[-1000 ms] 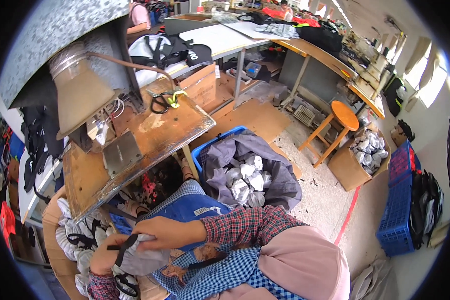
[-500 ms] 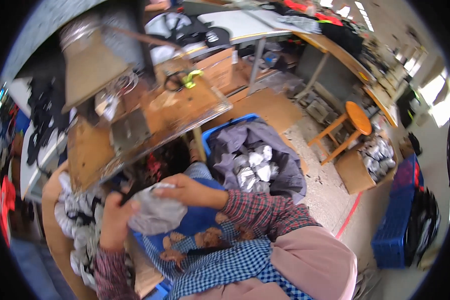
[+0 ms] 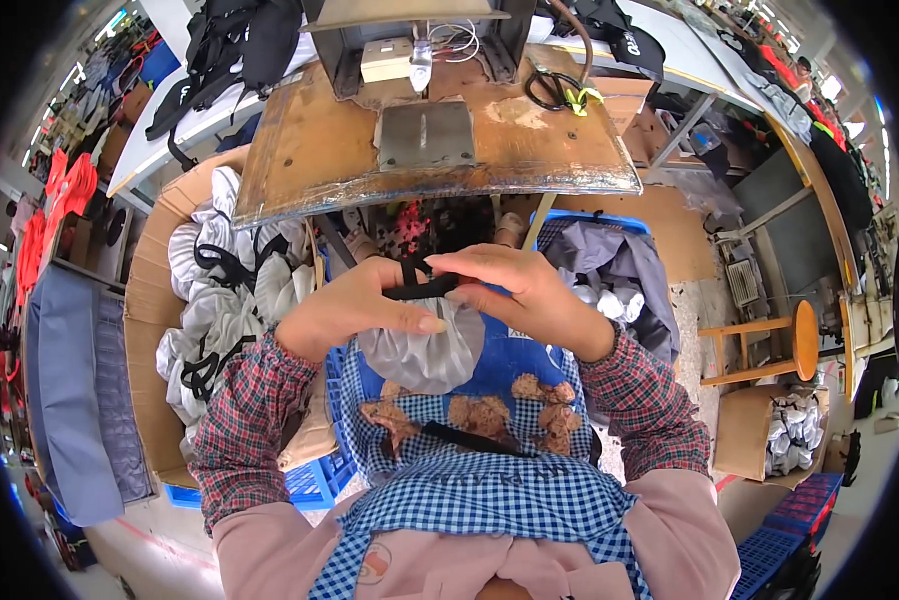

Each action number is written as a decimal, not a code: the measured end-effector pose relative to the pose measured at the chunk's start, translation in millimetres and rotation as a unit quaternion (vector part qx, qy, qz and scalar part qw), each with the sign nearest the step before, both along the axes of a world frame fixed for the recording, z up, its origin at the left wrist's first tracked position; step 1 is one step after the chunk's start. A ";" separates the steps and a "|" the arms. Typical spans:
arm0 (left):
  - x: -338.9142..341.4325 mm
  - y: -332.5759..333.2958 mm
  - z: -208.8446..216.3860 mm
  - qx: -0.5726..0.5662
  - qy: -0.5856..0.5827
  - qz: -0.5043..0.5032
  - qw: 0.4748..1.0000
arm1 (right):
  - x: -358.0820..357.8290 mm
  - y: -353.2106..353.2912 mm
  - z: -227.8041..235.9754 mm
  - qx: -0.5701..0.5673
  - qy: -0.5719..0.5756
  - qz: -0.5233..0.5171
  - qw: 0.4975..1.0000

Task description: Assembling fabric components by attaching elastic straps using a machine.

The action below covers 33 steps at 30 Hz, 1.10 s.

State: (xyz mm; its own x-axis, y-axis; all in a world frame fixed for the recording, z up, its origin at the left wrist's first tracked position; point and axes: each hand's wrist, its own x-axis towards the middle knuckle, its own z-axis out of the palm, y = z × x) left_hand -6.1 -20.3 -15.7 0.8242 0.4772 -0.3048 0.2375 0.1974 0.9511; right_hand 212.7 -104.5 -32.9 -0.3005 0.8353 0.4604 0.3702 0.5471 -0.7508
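Both my hands hold a small silver-grey fabric piece (image 3: 430, 355) with a black band along its upper edge, above my lap. It hangs in a rounded, gathered shape; whether it is a pouch or a cap, I cannot tell. My left hand (image 3: 355, 305) grips the band side, its thumb lying across the grey cloth. Opposite it, my right hand (image 3: 535, 295) pinches the other end of the black band between thumb and fingers. A wooden worktable (image 3: 320, 140) with a machine and a metal plate (image 3: 427, 137) stands just ahead of my hands.
On the left, a cardboard box (image 3: 150, 330) holds many white pieces with black bands. A blue crate (image 3: 595, 220) lined with grey cloth, holding silvery pieces, sits right of the table. Further right are an orange stool (image 3: 805, 340) and another cardboard box (image 3: 745, 435) with silvery pieces.
My view has swung left to face the worktable squarely. The fabric piece now shows its black band upward, with both hands at the band; earlier my right hand lay on the grey cloth.
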 end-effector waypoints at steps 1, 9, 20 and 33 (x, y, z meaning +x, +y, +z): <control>-2.9 5.3 -8.8 0.010 0.016 -0.035 0.999 | -0.7 1.0 0.8 0.033 -0.027 0.018 0.999; 16.8 -7.9 -11.9 0.337 -0.103 0.086 0.932 | -1.4 9.1 -6.0 0.073 -0.105 0.030 0.991; 15.9 -2.2 -19.5 0.335 0.061 0.016 0.940 | 1.6 2.7 -18.2 0.014 -0.035 -0.072 0.997; 18.8 23.7 -12.0 0.376 0.087 -0.085 0.919 | 21.2 26.2 -1.8 0.184 -0.303 0.028 0.935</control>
State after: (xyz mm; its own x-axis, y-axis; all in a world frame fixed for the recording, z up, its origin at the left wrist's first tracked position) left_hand 12.7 3.4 -27.7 0.8763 0.4756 -0.0770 0.3662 -0.5538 0.7478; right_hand 234.0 -78.3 -34.7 -0.6381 0.6283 0.4451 0.6287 0.7589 -0.1699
